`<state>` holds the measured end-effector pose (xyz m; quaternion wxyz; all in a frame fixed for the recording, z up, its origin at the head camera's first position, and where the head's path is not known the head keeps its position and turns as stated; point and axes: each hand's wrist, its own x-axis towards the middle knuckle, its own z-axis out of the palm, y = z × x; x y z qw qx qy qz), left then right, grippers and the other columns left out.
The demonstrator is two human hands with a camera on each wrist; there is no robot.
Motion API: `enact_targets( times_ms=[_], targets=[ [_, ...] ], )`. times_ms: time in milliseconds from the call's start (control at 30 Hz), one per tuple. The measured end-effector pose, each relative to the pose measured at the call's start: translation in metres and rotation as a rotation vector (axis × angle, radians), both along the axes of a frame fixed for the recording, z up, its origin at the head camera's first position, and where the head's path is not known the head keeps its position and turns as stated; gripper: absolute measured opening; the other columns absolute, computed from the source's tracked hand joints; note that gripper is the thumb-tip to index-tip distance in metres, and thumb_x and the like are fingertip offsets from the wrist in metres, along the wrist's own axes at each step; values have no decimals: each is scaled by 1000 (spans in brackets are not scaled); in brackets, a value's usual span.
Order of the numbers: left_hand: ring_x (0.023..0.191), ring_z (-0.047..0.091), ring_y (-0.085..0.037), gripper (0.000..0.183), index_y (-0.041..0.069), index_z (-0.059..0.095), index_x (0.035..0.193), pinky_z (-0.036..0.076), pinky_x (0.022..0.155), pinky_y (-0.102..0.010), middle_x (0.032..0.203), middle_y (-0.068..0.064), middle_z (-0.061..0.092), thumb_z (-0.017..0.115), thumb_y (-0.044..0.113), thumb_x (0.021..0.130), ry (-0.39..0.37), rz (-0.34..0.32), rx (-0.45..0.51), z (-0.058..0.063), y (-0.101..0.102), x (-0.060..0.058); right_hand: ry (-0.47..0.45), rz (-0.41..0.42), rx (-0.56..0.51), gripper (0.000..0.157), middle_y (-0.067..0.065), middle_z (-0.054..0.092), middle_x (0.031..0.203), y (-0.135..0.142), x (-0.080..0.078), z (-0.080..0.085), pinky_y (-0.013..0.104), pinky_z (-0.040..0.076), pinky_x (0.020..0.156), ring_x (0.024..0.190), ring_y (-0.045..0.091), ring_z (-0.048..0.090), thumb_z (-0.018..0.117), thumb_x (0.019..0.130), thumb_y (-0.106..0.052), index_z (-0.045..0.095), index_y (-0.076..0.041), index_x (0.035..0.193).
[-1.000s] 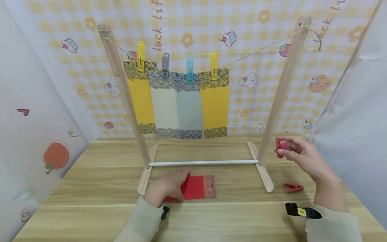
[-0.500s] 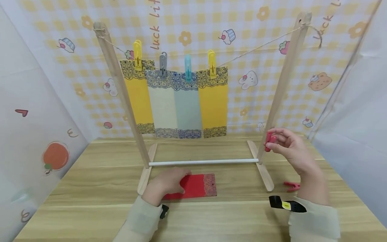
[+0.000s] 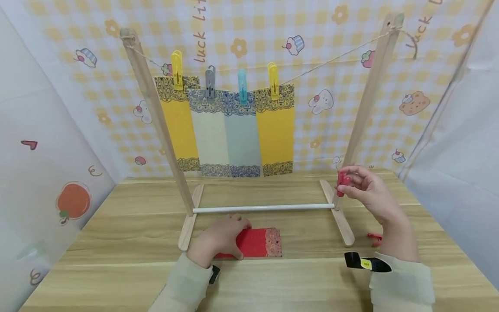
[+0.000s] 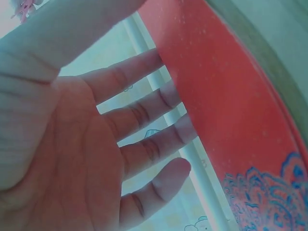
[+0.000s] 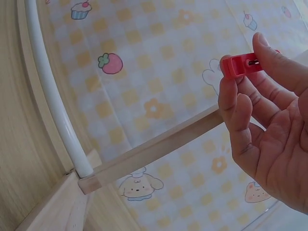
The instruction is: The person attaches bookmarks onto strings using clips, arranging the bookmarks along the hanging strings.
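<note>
A red card (image 3: pixel 255 242) with a lace-patterned end lies flat in front of the white rod. My left hand (image 3: pixel 222 240) is over its left part, gripping it with the thumb at the near edge and the fingers at the far edge. In the left wrist view, the red card (image 4: pixel 211 91) runs between thumb and fingertips. At the right post, my right hand (image 3: pixel 370 190) pinches a red clothespin (image 3: pixel 341 184) upright. The right wrist view shows this clothespin (image 5: pixel 240 65) between thumb and fingertips. Another red clothespin (image 3: pixel 375 238) lies on the table, partly hidden by the right forearm.
A wooden rack stands ahead, its left post (image 3: pixel 156 117) and right post (image 3: pixel 366 99) joined by a white rod (image 3: pixel 265 208). From its sagging string (image 3: pixel 331 60), yellow, cream and grey-green cards hang by clothespins, including a grey clothespin (image 3: pixel 210 82). A checked cloth (image 3: pixel 323 130) covers the back.
My right hand has moved left with the red clothespin, up to the right post. The left hand keeps its place on the red card, with only a slight shift.
</note>
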<state>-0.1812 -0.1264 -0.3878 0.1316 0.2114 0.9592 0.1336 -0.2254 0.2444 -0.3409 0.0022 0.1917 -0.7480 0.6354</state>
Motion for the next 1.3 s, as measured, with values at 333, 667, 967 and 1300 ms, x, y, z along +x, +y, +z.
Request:
enact_targets(
  times_ms=[333, 667, 967, 1300],
  targets=[
    [113, 58, -25, 63, 8, 60, 124, 51, 97, -46, 122, -7, 64, 91, 18, 70, 21, -6, -22, 4, 3, 1, 31, -5, 48, 31, -10, 70, 97, -6, -1, 3, 18, 55, 75, 83, 4, 66, 64, 94, 0, 57, -17, 120],
    [84, 54, -12, 20, 12, 65, 99, 50, 78, -31, 87, 4, 61, 76, 3, 84, 66, -103, 123, 9, -3, -3, 80, 45, 53, 37, -9, 72, 97, -19, 3, 7, 18, 54, 72, 83, 4, 66, 64, 93, 2, 58, -18, 124],
    [77, 55, -9, 7, 13, 68, 92, 50, 74, -28, 83, 5, 64, 73, 8, 89, 71, -133, 145, 12, -3, -3, 121, 41, 99, 42, -12, 71, 101, -28, 8, 15, 15, 54, 79, 88, 1, 67, 62, 96, 0, 50, 4, 136],
    [69, 53, -6, 7, 12, 71, 85, 49, 68, -22, 79, 6, 67, 70, 7, 90, 95, -182, 235, 21, -2, -3, 143, 50, 49, 34, -7, 71, 99, -42, 13, 20, 17, 55, 79, 87, 7, 70, 62, 95, 2, 57, -1, 129]
  ],
)
